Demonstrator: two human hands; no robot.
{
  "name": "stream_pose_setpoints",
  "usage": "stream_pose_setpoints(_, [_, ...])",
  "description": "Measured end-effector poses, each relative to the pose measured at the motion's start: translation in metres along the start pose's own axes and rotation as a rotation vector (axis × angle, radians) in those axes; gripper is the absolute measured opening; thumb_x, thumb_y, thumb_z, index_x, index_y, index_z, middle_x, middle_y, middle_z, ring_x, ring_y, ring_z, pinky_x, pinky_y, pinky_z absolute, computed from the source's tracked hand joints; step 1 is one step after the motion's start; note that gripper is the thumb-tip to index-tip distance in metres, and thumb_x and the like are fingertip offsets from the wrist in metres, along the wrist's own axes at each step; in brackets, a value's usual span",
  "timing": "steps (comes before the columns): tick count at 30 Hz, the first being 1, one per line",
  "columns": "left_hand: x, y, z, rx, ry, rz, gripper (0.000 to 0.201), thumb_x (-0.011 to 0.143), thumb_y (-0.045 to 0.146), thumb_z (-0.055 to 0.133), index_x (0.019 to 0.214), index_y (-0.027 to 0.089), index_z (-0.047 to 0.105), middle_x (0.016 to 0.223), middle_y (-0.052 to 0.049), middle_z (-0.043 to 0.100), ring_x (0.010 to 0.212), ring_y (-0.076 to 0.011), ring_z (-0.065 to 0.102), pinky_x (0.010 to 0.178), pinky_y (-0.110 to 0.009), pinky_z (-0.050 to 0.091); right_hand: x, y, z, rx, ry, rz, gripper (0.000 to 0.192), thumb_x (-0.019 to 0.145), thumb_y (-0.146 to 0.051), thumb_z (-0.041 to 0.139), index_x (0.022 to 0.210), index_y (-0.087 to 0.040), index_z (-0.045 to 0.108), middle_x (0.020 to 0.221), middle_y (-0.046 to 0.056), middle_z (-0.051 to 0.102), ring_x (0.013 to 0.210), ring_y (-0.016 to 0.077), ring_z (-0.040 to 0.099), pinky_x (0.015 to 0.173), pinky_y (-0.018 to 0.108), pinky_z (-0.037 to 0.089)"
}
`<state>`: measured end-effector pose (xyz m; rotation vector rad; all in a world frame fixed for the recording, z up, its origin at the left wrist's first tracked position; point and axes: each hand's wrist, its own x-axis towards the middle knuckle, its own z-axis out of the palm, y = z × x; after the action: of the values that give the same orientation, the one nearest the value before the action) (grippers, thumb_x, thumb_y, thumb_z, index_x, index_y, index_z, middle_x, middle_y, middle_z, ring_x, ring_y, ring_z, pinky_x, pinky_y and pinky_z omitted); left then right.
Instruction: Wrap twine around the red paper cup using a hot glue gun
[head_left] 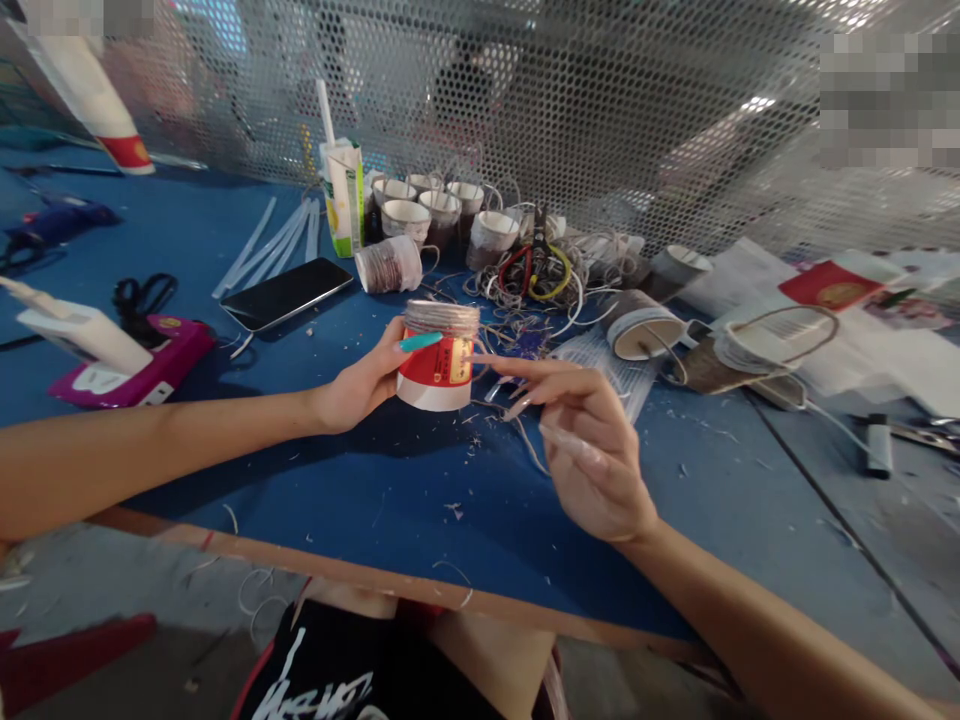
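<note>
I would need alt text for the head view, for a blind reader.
A person's left hand holds a red and white cup with cord wound around its top, right hand beside it. Beyond, on the blue table, are more cups, scissors and a phone.

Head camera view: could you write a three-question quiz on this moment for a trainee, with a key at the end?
1. Which hand grips the red-and-white cup?
2. True or false: the phone lies flat on the blue tabletop.
3. What colours are the handles of the scissors?
A) green and white
B) red and yellow
C) blue and pink

Key:
1. The left hand.
2. True.
3. B.
</note>
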<state>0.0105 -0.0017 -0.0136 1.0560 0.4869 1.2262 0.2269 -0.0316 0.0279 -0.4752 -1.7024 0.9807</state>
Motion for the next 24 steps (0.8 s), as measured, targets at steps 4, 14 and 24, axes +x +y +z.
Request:
stream_pose_setpoints(4, [0.0,0.002,0.001,-0.007,-0.035,-0.008,0.046,0.077,0.049,0.071,0.115,0.025,0.061,0.13,-0.005,0.062,0.135,-0.0341,0.05,0.117,-0.054,0.036,0.002,0.0,-0.002,0.025,-0.048,0.098,0.024,0.085,-0.043,0.058,0.101,-0.026,0.062,0.129,0.007,0.067,0.121,0.0304,0.059,0.098,0.053,0.047])
stream_pose_setpoints(14, [-0.003,0.007,0.001,0.039,-0.104,-0.026,0.041,0.08,0.056,0.06,0.104,0.023,0.068,0.122,-0.007,0.067,0.127,-0.0378,0.056,0.109,-0.058,0.039,0.013,0.012,-0.007,0.241,0.127,0.191,0.022,0.079,-0.04,0.055,0.087,-0.022,0.066,0.094,0.008,0.073,0.111,0.0271,0.064,0.08,0.04,0.054])
stream_pose_setpoints(24, [0.0,0.013,-0.004,0.008,-0.103,-0.095,0.045,0.079,0.059,0.059,0.101,0.023,0.073,0.099,-0.004,0.076,0.115,-0.0358,0.064,0.102,-0.052,0.043,0.01,0.036,-0.023,0.152,0.52,0.338,0.017,0.076,-0.037,0.065,0.079,-0.023,0.056,0.079,0.0,0.064,0.064,0.0151,0.061,0.053,0.03,0.048])
